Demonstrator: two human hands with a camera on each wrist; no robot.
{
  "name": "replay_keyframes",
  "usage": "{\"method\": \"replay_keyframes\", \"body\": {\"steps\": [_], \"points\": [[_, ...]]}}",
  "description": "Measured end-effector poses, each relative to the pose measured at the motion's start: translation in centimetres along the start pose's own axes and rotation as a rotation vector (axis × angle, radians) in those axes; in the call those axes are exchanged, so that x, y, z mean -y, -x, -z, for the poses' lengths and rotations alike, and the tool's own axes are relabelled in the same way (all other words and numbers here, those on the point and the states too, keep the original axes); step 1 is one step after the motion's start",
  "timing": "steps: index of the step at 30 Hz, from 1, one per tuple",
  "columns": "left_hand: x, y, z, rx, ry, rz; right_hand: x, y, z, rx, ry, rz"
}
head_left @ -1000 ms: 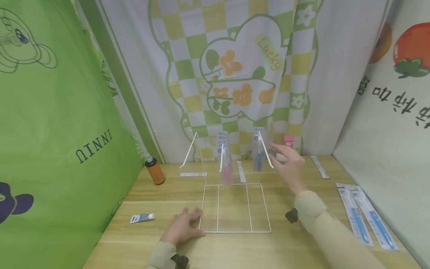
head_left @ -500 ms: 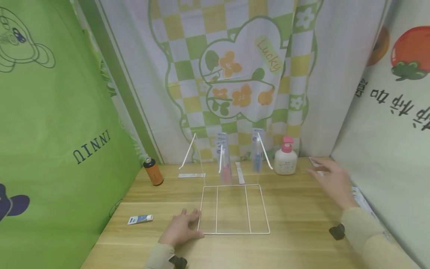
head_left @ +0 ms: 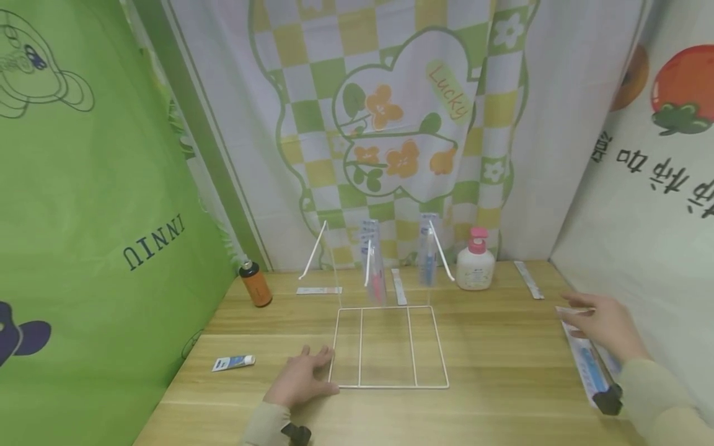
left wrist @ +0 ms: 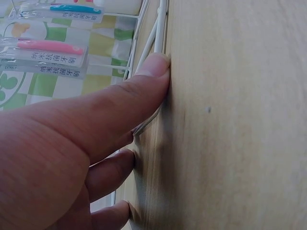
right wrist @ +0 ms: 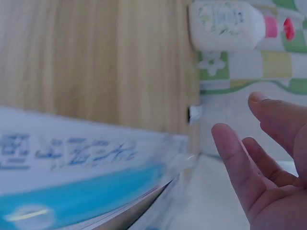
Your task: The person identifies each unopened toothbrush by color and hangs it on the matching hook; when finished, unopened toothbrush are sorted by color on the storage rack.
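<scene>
My left hand (head_left: 301, 376) rests at the front left corner of a white wire display rack (head_left: 390, 387). Its thumb lies on the wire in the left wrist view, and the other fingertips touch the wooden table. From the rack's prongs hang packaged toothbrushes: pink ones (head_left: 376, 288) in the middle and a blue one (head_left: 428, 263) on the right. Over at the table's right side, my right hand (head_left: 605, 322) hovers above a packaged blue toothbrush (head_left: 582, 356), fingers apart with nothing between them. Hand and sleeve mostly cover a second blue package beside it.
A white pump bottle (head_left: 475, 272) with a pink top stands behind the rack's right side. An orange bottle (head_left: 256, 285) with a black top stands back left, and a toothpaste tube (head_left: 233, 363) lies left. Thin white packets (head_left: 528, 280) lie along the back.
My right hand has moved from beside the rack's right prong to the right and toward me, over the packaged toothbrushes. My left hand has stayed at the rack's corner.
</scene>
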State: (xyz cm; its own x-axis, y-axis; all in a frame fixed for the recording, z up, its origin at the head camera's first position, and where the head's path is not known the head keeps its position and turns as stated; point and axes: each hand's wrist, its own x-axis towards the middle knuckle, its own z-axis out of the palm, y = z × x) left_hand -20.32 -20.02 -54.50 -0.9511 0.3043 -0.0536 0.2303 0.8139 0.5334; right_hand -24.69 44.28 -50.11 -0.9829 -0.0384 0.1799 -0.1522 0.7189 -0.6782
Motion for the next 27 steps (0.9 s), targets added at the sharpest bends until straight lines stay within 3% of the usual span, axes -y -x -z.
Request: {"method": "replay_keyframes", "body": {"steps": [10,16,27], "points": [[-0.2,0.0,0.1,0.011,0.005,0.008,-3.2,0.0,0.3,0.062,0.163,-0.079],[-0.4,0.1,0.3,0.015,0.002,0.004,-3.8,0.1,0.1,0.094,0.154,-0.127],[-0.2,0.0,0.2,0.021,0.002,-0.006,-5.1,-0.3,-0.5,0.050,0.079,-0.194]]}}
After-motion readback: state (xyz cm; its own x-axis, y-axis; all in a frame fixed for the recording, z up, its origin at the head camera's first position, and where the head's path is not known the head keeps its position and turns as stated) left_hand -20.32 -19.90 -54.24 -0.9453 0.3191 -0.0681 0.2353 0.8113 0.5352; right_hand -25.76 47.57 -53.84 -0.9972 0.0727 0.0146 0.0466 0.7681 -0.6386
